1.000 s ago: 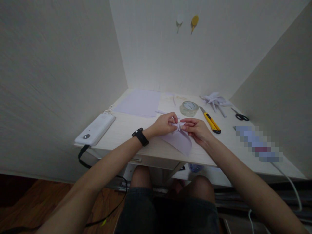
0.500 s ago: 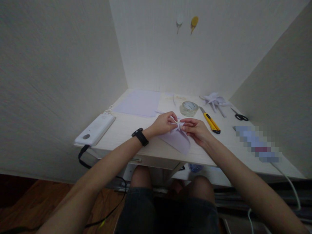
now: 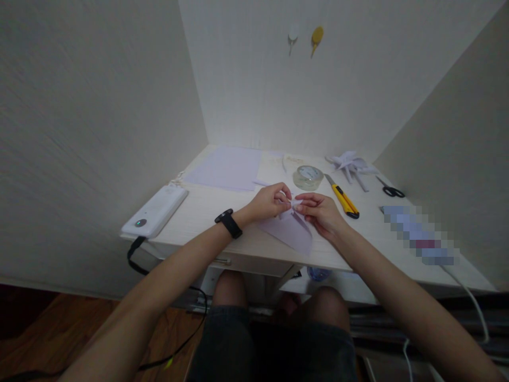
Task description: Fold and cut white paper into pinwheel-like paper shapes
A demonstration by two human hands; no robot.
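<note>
Between my two hands is a folded white paper point(image 3: 288, 231), its upper part bunched and creased at the fingertips. My left hand point(image 3: 272, 201), with a black watch point(image 3: 229, 222) on the wrist, pinches the paper from the left. From the right, my right hand point(image 3: 319, 212) grips the same bunched part between thumb and fingers. The paper's wide lower flap spreads toward the front of the desk. Just behind the hands stands a roll of clear tape point(image 3: 308, 178). A yellow utility knife point(image 3: 345, 200) lies to the right of my right hand.
White paper point(image 3: 225, 167) lies at the desk's back left. A white power bank point(image 3: 156, 210) with a black cable sits at the left edge. Folded paper pieces point(image 3: 352, 163) and black scissors point(image 3: 392, 190) are at the back right. A blurred-out object point(image 3: 419, 233) lies at right.
Both hands stay almost in place. The paper's bunched part has shifted slightly between the fingertips, and its lower right corner now looks straighter. A green light shows on the power bank.
</note>
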